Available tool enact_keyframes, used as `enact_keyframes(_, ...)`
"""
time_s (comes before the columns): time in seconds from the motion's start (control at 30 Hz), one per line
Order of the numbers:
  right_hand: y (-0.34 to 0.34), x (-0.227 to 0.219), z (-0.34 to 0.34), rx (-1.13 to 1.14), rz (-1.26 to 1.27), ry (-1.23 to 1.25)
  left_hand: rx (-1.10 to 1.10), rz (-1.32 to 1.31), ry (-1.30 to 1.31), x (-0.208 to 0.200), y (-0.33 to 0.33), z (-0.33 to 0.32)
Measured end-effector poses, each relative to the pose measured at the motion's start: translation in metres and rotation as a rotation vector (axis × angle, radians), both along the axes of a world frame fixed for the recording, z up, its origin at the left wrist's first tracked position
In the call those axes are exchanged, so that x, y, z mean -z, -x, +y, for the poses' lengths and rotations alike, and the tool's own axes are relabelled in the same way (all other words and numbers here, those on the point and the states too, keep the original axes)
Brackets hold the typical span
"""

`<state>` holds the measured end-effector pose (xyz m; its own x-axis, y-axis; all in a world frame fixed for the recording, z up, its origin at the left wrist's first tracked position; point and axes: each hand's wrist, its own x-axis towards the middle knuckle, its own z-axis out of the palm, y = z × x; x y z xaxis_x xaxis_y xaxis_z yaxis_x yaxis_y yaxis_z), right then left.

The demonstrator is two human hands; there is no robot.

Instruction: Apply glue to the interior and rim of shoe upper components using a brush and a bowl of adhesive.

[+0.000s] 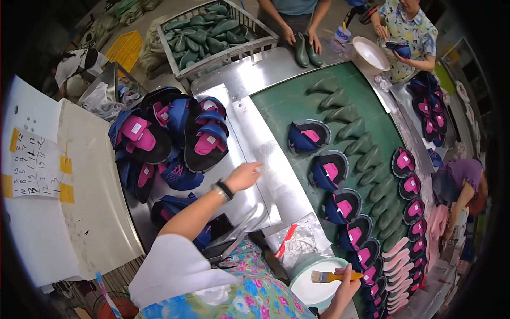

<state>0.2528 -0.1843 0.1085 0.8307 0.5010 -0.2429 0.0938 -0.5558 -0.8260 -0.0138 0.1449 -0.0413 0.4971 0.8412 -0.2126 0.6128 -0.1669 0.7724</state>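
Workplace with shoe uppers, as seen by a bystander. A heaped pile of navy, black and pink uppers [204, 135] covers the bench to the person's left; the left forearm crosses in front of its lower part. The left hand [244, 176] lies over the bare metal bench [241, 125], fingers curled; I cannot tell whether they pinch anything. To the right, the green work surface [279, 106] bears a row of separate uppers [330, 171], a line of green lasts [366, 142] and, nearer, pink curved strips [398, 271]. A clear bag with a red band [303, 245] lies just beyond the bowl. Across the bench, one co-worker holds two dark lasts [302, 51]; another holds a blue upper [401, 50].

Containers: a pale green bowl [317, 260] holds white liquid [313, 293]; above it the right hand [345, 287] grips a yellow-handled brush [338, 277] between closed fingers, bristles over the liquid. A slatted grey crate [226, 54] is filled with green lasts. Beside the co-workers stand a pale basin [370, 55] and a small tub [342, 35].
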Motion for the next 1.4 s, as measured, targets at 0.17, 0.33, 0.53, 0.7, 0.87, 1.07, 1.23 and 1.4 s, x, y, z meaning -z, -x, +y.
enact_keyframes(0.17,0.010,-0.003,0.016,-0.025,0.096,-0.064,-0.161,0.352,-0.643,-0.017,0.082,0.018)
enact_keyframes(0.33,0.017,0.017,0.024,-0.178,0.148,-0.012,-0.523,0.539,-0.401,0.035,0.144,0.103)
enact_keyframes(0.53,0.031,0.018,0.028,-0.129,0.220,-0.048,-0.426,0.644,-0.272,0.060,0.127,0.112)
enact_keyframes(0.7,0.030,0.020,0.051,-0.227,0.271,-0.047,-0.807,-0.449,0.140,0.084,0.115,0.100)
enact_keyframes(0.87,0.033,0.034,0.106,-0.518,0.273,0.058,-1.091,-0.820,0.268,0.084,0.059,0.065)
enact_keyframes(1.07,0.046,0.037,0.132,-0.599,0.260,0.031,-1.068,-0.867,0.029,0.086,0.094,0.060)
enact_keyframes(1.23,0.029,0.044,0.119,-0.526,0.188,0.088,-1.079,-0.710,-0.221,0.070,0.091,0.053)
enact_keyframes(1.4,0.026,0.041,0.120,-0.501,0.151,0.109,-0.872,-0.354,-0.163,0.071,0.096,0.062)
